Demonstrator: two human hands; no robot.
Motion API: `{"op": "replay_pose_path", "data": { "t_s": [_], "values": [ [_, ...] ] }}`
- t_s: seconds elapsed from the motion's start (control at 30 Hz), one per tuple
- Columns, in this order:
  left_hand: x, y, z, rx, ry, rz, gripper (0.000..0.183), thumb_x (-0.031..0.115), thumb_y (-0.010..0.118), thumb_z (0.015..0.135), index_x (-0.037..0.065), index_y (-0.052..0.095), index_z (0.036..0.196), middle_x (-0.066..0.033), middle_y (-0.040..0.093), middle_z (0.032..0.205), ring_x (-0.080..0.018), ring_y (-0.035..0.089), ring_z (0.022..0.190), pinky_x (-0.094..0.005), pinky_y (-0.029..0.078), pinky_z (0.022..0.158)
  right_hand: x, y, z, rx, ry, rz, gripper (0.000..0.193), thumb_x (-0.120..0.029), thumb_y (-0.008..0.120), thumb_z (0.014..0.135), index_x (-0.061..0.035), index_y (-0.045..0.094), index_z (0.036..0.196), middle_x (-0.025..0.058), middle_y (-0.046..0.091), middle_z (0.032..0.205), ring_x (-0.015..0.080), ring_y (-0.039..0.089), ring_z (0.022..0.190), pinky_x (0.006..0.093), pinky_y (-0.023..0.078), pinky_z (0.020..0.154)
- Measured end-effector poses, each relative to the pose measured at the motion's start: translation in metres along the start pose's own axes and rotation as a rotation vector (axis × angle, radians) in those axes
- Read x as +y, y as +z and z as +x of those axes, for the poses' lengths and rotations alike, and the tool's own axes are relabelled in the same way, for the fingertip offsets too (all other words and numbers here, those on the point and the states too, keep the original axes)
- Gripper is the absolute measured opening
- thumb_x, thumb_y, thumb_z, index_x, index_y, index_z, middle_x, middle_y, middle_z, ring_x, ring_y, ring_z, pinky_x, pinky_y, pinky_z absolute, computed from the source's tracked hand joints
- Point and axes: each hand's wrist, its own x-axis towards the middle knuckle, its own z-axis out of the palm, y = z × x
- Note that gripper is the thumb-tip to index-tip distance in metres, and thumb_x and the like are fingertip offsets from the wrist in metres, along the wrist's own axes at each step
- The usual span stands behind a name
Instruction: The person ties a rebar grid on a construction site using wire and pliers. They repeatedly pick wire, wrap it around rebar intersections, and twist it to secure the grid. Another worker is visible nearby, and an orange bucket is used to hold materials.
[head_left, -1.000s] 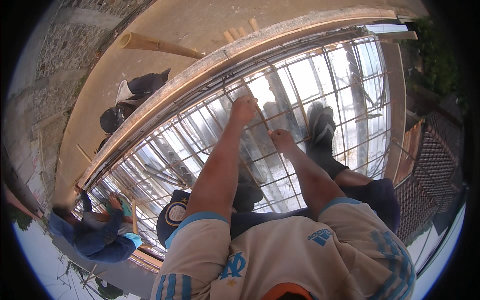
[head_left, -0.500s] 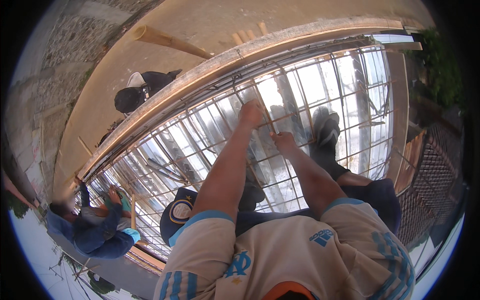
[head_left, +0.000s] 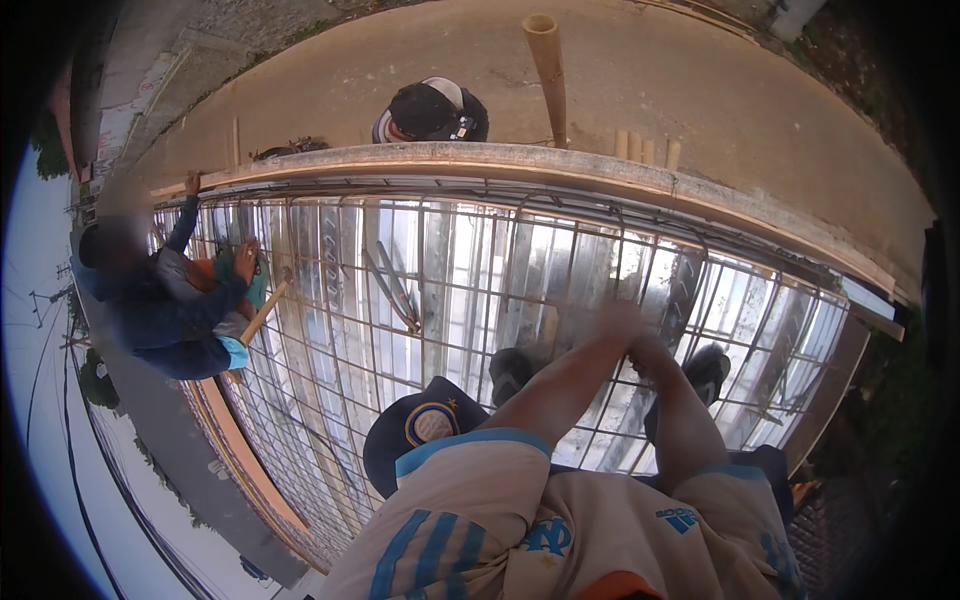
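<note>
A steel rebar grid [head_left: 470, 292] spreads beneath me over shiny corrugated metal decking [head_left: 345, 260]. My left hand [head_left: 622, 322] is above the grid in front of me, smeared by motion, so its fingers cannot be made out. Close beside it, just nearer to me, is my right hand [head_left: 650, 356] with its fingers curled closed. Whatever those fingers grip, if anything, is too small or hidden to name. My dark shoes [head_left: 708, 372] rest on either side of my hands.
A timber edge board [head_left: 450, 157] bounds the far side. Beyond it are a person in a dark cap [head_left: 425, 110] and a bamboo pole [head_left: 545, 75]. At left a co-worker [head_left: 185, 300] crouches near a wooden stick [head_left: 265, 318]. A tool with two long handles [head_left: 393, 290] lies on the grid.
My view has turned, so the edge board now runs nearly level. My hands, apart on the grid earlier, have come close together, and the left one has moved nearer to me.
</note>
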Motion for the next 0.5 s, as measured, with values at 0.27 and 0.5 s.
{"op": "replay_pose_path", "data": {
  "t_s": [0.27,0.5],
  "values": [
    [-0.005,0.018,0.001,0.073,-0.021,-0.102,0.027,0.018,0.051,0.084,0.003,0.069,0.098,-0.0204,0.067,0.099,-0.0360,0.064,0.096,-0.0460,0.050,0.084,-0.034,-0.019,-0.001,-0.074,0.058,-0.271,0.031,-0.031,0.068,0.081,-0.0008,0.067,0.081,0.0091,0.060,0.065,0.0193,0.055,0.050,0.0347,0.041,0.045],
    [0.013,-0.065,-0.006,0.021,0.188,-0.010,0.029,0.024,0.064,0.074,0.000,0.070,0.090,-0.0188,0.068,0.098,-0.0317,0.066,0.094,-0.0446,0.051,0.082,-0.110,-0.041,-0.022,-0.106,0.033,-0.833,0.035,-0.035,0.069,0.078,-0.0004,0.068,0.084,0.0106,0.062,0.070,0.0206,0.059,0.055,0.0354,0.044,0.051]
  ]
}}
